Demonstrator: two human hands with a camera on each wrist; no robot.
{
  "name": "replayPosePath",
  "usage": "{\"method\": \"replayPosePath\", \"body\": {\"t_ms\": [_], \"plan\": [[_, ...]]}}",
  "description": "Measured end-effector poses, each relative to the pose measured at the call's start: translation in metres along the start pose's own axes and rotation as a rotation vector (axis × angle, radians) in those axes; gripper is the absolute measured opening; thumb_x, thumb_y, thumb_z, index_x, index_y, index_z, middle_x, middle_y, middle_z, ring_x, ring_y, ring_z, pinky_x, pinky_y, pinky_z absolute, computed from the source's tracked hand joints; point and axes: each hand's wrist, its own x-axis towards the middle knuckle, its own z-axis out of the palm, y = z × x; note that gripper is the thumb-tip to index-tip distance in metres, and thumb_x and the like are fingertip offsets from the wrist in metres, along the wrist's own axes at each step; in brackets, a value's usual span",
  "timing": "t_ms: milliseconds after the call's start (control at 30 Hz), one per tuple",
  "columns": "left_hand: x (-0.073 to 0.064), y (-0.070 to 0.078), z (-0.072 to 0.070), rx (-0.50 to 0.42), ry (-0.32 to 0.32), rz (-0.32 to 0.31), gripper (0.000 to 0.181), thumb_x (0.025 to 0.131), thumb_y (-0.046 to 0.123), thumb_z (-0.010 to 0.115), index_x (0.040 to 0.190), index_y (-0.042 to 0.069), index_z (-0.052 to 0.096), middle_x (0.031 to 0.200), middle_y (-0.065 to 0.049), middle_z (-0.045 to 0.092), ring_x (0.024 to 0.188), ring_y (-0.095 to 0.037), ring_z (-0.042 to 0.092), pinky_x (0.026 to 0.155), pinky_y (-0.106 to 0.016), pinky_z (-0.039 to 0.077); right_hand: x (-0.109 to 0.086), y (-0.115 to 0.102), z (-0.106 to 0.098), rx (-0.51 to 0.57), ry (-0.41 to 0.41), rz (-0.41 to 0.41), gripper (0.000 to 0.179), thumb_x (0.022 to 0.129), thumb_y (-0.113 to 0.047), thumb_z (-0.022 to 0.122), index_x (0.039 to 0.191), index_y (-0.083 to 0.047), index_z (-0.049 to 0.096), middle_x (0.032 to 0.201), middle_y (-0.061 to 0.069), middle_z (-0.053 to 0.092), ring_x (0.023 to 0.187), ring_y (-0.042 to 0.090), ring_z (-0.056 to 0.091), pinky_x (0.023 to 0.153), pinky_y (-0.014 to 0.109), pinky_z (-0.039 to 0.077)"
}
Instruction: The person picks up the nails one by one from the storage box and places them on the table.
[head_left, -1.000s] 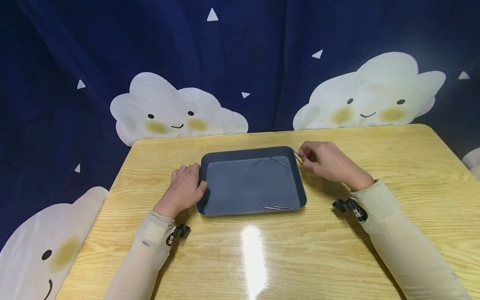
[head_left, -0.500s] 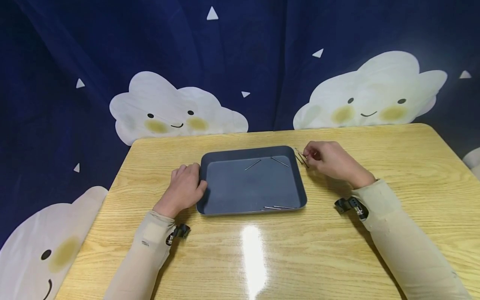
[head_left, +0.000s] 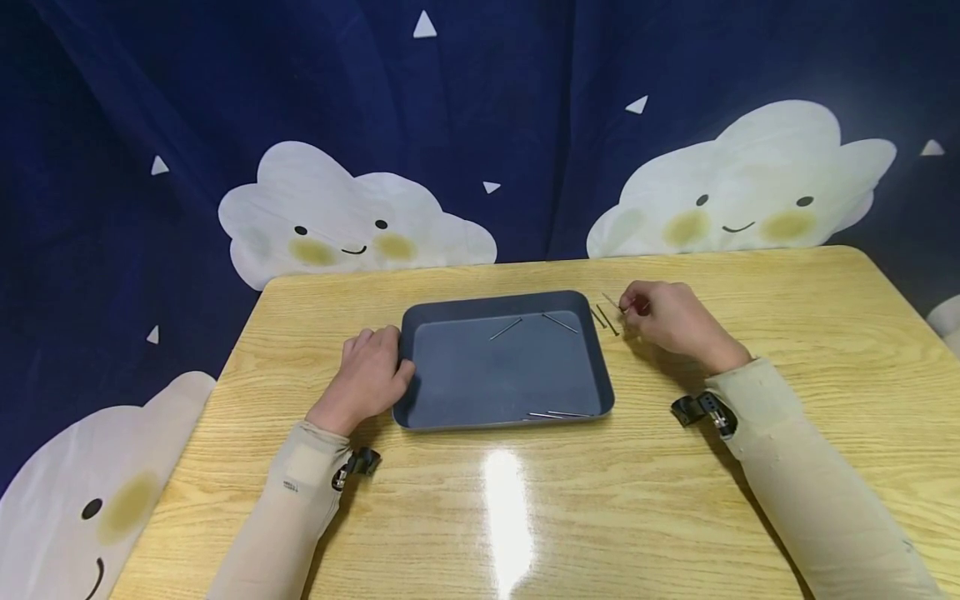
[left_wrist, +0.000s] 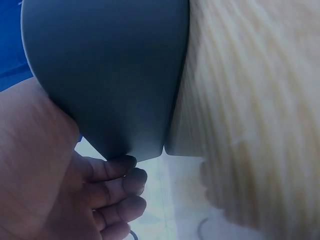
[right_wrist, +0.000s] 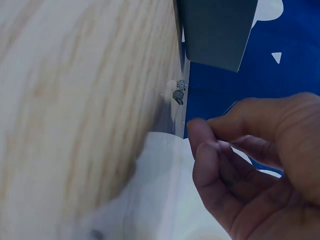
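Observation:
My left hand (head_left: 365, 375) grips the left rim of a dark grey tray (head_left: 495, 367), its thumb over the edge. In the left wrist view curled fingers (left_wrist: 120, 187) lie at the tray's outer wall. Right of the tray, my right hand (head_left: 663, 321) pinches a thin nail (head_left: 611, 301) between thumb and fingertips, its end pointing back and left. Two more nails (head_left: 608, 321) lie side by side on the table between that hand and the tray. Their ridged heads (right_wrist: 178, 96) show in the right wrist view, below the tray's corner.
Inside the tray are a nail (head_left: 506, 329) and another nail (head_left: 560, 323) near the back, plus several nails along the front wall. The wooden table (head_left: 450, 517) ends at a dark blue curtain (head_left: 525, 125) with clouds printed on it.
My right hand has drawn back to the right, away from the tray, with a nail pinched in it. Two nails on the table have come into view. My left hand has stayed put.

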Motion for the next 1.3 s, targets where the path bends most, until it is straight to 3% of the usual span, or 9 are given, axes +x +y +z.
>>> {"method": "replayPosePath", "body": {"t_ms": [200, 533, 867, 1300], "plan": [[-0.0001, -0.0001, -0.0001, -0.001, 0.002, 0.001, 0.026, 0.101, 0.025, 0.053, 0.111, 0.001, 0.054, 0.099, -0.014, 0.061, 0.092, -0.033, 0.048, 0.094, -0.052, 0.035, -0.0002, 0.0015, 0.0005, -0.001, -0.016, 0.010, 0.008, 0.095, -0.013, 0.064, 0.096, -0.011, 0.072, 0.088, 0.006, 0.077, 0.077, 0.019, 0.068, 0.075, 0.037, 0.050], [0.0005, -0.0008, 0.0008, 0.003, 0.002, -0.003, 0.026, 0.101, 0.026, 0.053, 0.112, 0.002, 0.054, 0.099, -0.013, 0.060, 0.091, -0.032, 0.046, 0.090, -0.049, 0.033, -0.0003, 0.0039, 0.0007, -0.029, -0.063, 0.045, 0.010, 0.095, -0.014, 0.063, 0.096, -0.011, 0.072, 0.088, 0.005, 0.077, 0.078, 0.019, 0.068, 0.080, 0.043, 0.051], [0.0010, -0.0019, 0.0019, 0.001, 0.003, -0.003, 0.026, 0.101, 0.026, 0.052, 0.111, 0.003, 0.054, 0.099, -0.013, 0.060, 0.092, -0.032, 0.047, 0.091, -0.050, 0.034, -0.0004, 0.0041, 0.0000, -0.038, -0.074, 0.050, 0.013, 0.093, -0.012, 0.062, 0.098, -0.008, 0.073, 0.093, 0.009, 0.078, 0.089, 0.028, 0.070, 0.086, 0.050, 0.052], [0.0013, -0.0012, 0.0006, 0.001, 0.004, 0.000, 0.028, 0.101, 0.026, 0.052, 0.113, 0.001, 0.054, 0.103, -0.015, 0.062, 0.094, -0.034, 0.048, 0.097, -0.054, 0.036, 0.0016, 0.0048, 0.0028, -0.067, -0.080, 0.048, 0.013, 0.091, -0.010, 0.061, 0.096, -0.009, 0.073, 0.089, 0.008, 0.074, 0.084, 0.027, 0.065, 0.083, 0.048, 0.051]]}}
